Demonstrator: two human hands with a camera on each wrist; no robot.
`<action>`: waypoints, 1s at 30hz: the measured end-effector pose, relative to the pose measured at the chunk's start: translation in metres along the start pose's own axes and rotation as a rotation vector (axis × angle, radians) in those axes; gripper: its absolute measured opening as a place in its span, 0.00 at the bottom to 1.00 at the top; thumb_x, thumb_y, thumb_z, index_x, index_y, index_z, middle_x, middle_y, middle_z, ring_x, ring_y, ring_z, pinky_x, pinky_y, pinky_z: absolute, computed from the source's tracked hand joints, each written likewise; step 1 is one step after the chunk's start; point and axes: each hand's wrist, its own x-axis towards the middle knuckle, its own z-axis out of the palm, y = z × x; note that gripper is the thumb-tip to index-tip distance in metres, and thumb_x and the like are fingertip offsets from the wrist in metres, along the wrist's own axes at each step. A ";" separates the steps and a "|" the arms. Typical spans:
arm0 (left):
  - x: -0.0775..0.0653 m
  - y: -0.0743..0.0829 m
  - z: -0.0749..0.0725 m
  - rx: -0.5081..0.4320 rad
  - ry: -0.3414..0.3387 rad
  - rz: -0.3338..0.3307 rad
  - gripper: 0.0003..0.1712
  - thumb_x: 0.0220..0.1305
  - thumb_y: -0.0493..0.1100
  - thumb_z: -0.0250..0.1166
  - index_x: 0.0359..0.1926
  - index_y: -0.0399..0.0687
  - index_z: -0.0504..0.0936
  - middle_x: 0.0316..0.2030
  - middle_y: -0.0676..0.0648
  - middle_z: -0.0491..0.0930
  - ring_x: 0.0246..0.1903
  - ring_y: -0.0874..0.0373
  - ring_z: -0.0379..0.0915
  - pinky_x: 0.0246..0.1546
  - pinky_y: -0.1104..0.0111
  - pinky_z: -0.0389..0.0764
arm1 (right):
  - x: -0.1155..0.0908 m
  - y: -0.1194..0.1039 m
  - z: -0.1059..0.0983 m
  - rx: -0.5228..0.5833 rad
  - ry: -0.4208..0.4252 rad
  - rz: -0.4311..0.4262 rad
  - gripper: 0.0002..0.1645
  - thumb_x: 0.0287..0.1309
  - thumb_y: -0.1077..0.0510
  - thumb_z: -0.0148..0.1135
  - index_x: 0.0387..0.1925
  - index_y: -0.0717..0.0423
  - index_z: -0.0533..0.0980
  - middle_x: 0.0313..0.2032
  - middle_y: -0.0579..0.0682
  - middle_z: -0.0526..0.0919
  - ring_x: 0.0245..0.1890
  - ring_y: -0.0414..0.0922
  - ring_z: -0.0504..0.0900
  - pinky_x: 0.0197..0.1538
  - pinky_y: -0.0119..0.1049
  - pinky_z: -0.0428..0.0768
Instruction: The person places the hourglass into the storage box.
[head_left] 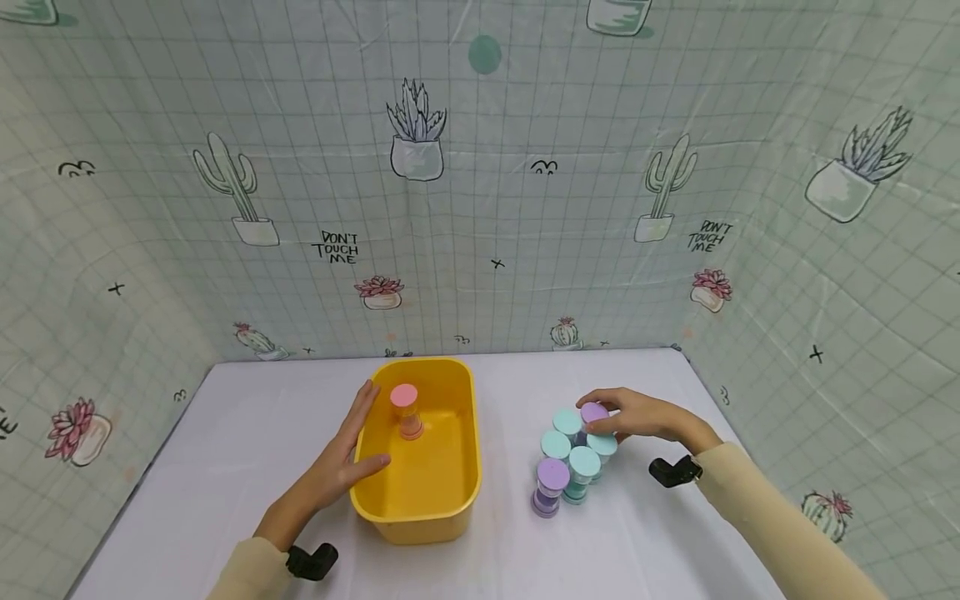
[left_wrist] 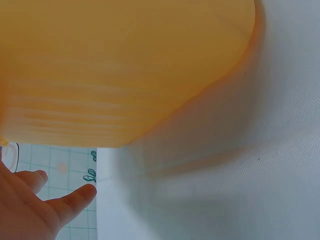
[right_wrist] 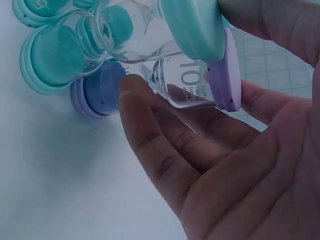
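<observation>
A yellow tub (head_left: 416, 532) stands left of centre on the table, with a pink-capped sand timer (head_left: 405, 397) upright inside. My left hand (head_left: 337, 458) rests at its left rim, fingers straight and thumb reaching over the inside; in the left wrist view two fingers (left_wrist: 75, 202) stick out beside the tub's wall. On the right, my right hand (head_left: 633, 414) holds a purple sand timer (head_left: 594, 412) at the back of a cluster. In the right wrist view its fingers curve round this timer's glass (right_wrist: 182, 82), while the thumb (right_wrist: 270, 22) touches a neighbouring teal cap (right_wrist: 197, 30).
Several teal sand timers (head_left: 556, 444) stand close together beside the held one. Another purple sand timer (head_left: 552, 477) is at the cluster's front. A white tabletop (head_left: 502, 550) lies under everything, and a cactus-print cloth (head_left: 480, 208) hangs behind and at both sides.
</observation>
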 end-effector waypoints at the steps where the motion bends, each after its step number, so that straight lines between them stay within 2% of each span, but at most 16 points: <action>1: 0.000 0.000 0.000 -0.003 -0.001 -0.005 0.57 0.63 0.54 0.66 0.83 0.50 0.44 0.83 0.39 0.32 0.79 0.28 0.33 0.68 0.26 0.47 | 0.000 0.000 0.000 0.005 -0.003 -0.004 0.34 0.66 0.48 0.66 0.68 0.58 0.72 0.64 0.61 0.74 0.54 0.51 0.78 0.47 0.43 0.86; 6: 0.000 -0.002 0.000 -0.008 -0.001 -0.011 0.56 0.63 0.54 0.66 0.83 0.50 0.44 0.83 0.39 0.32 0.79 0.28 0.33 0.68 0.26 0.47 | -0.001 -0.005 0.000 0.026 -0.007 -0.017 0.30 0.65 0.51 0.66 0.65 0.56 0.74 0.63 0.60 0.75 0.53 0.49 0.78 0.50 0.43 0.85; 12: 0.000 -0.001 0.000 -0.007 -0.002 -0.012 0.57 0.62 0.54 0.66 0.83 0.51 0.45 0.83 0.37 0.33 0.79 0.28 0.33 0.68 0.26 0.46 | -0.001 -0.007 -0.001 0.041 -0.002 -0.002 0.31 0.65 0.52 0.67 0.66 0.58 0.73 0.62 0.62 0.74 0.52 0.50 0.77 0.47 0.42 0.86; 22: -0.001 -0.005 0.001 -0.019 0.004 -0.003 0.56 0.63 0.53 0.65 0.83 0.50 0.44 0.83 0.36 0.33 0.79 0.27 0.32 0.68 0.26 0.46 | 0.001 -0.006 0.000 0.039 0.010 -0.007 0.25 0.66 0.51 0.67 0.60 0.57 0.76 0.53 0.57 0.79 0.44 0.46 0.79 0.44 0.40 0.85; 30: 0.001 -0.007 0.001 -0.016 0.009 0.013 0.55 0.64 0.54 0.64 0.83 0.49 0.44 0.83 0.38 0.32 0.79 0.28 0.32 0.68 0.26 0.46 | 0.001 -0.005 -0.005 0.036 0.025 -0.049 0.29 0.67 0.53 0.65 0.64 0.62 0.74 0.63 0.65 0.76 0.47 0.48 0.83 0.48 0.44 0.88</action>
